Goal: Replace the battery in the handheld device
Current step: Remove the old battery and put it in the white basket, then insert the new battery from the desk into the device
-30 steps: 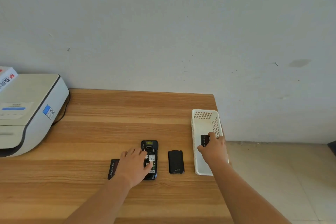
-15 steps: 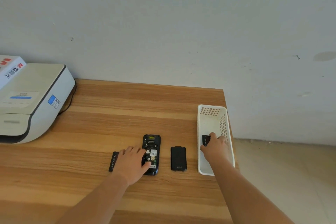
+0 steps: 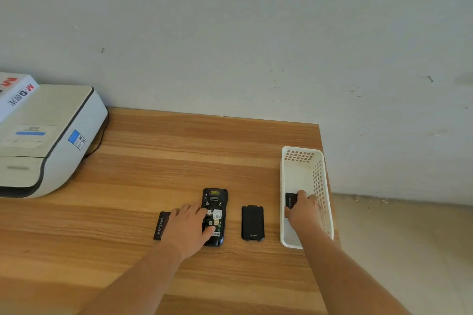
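Wooden bench (image 3: 179, 151): we are pressing our left hand (image 3: 188, 227) spread on the opened device (image 3: 214, 216); our right hand (image 3: 303, 208), remaining in the right-side basket (image 3: 302, 152), is pinching the replacement battery (image 3: 290, 200), not yet lifted.

Bare table (image 3: 194, 151) lies open behind the device (image 3: 215, 215); printer (image 3: 48, 140) blocks far left.

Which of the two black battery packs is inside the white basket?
The battery gripped by the right hand is inside the basket. The other battery lies on the table by the left hand.
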